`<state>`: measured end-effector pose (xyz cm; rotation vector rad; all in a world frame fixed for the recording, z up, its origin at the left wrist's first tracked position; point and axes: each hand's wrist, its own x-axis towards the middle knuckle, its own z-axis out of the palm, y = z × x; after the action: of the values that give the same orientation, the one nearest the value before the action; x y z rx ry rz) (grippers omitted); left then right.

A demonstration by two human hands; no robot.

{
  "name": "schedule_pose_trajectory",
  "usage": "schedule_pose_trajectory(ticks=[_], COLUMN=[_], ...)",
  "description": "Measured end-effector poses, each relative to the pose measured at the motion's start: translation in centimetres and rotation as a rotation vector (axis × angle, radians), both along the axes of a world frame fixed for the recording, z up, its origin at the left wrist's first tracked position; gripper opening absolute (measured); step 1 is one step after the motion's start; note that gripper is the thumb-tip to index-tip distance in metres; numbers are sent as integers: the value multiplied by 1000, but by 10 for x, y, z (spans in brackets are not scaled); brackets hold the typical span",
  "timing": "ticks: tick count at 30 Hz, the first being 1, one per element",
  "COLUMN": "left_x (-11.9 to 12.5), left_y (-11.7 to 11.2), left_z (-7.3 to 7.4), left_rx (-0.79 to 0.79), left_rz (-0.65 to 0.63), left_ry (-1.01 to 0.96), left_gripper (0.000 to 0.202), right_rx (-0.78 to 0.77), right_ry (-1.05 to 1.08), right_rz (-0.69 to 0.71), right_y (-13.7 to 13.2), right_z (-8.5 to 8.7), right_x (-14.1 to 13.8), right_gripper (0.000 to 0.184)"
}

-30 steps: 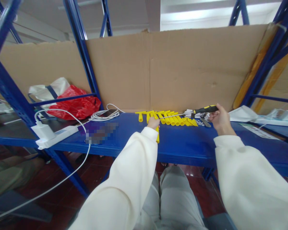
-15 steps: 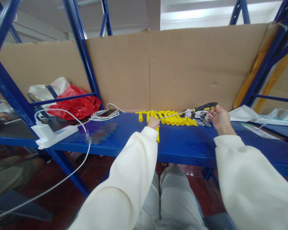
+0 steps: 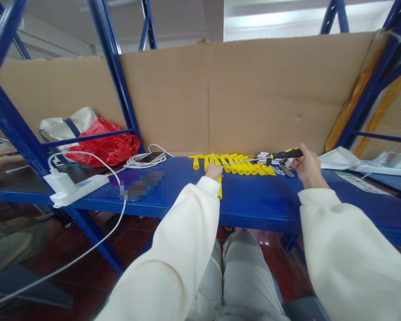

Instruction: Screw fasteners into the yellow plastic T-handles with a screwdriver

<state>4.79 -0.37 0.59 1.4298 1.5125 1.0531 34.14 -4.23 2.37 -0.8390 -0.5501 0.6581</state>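
My left hand (image 3: 214,170) is closed around a yellow plastic tube-like piece (image 3: 219,191), whose lower end sticks out below the fingers. My right hand (image 3: 307,167) grips the end of a black-and-yellow screwdriver (image 3: 285,154). Its long metal shaft runs left, almost level, to the piece in my left hand; the tip is hidden by the fingers. Behind the shaft lies a row of yellow T-shaped pieces (image 3: 241,169), with flat pointed yellow parts (image 3: 265,170) at its right end. Small white-and-black parts (image 3: 281,170) lie close to my right hand.
A cardboard sheet (image 3: 254,93) stands behind the blue table (image 3: 260,200). To the left are a coiled white cable (image 3: 142,161), a phone (image 3: 153,157), a power strip (image 3: 83,189) and a red bag (image 3: 103,141). Another person's arm (image 3: 2,162) shows at far left.
The screwdriver's handle end has dipped a little and turned, and my right fingers have shifted on it. My left hand stays put. The other person's arm at far left reaches further into view.
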Motion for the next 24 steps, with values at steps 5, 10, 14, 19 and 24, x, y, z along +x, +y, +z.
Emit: schedule_pose_trajectory(ticks=[5,10,14,19,24], left_x=[1,0,-1,0,1], left_y=[-4,-3,-1,-1,-2], left_z=[3,3,2,2,1], left_rx=[-50,-56,-50,-42,-37], left_rz=[13,13,7,10,16], left_ry=[-29,-28,-27,-31,-30], left_gripper=[27,26,27,23,23], right_rx=[4,21,-5,6,21], right_ry=[-36,9,39,-23,-76], right_rz=[9,55,99,83,61], right_y=[-4,-2,-2,-1,1], right_z=[2,3,5,1,-4], right_x=[-4,0,-1,-1,4], right_gripper=[59,59,55,56,68])
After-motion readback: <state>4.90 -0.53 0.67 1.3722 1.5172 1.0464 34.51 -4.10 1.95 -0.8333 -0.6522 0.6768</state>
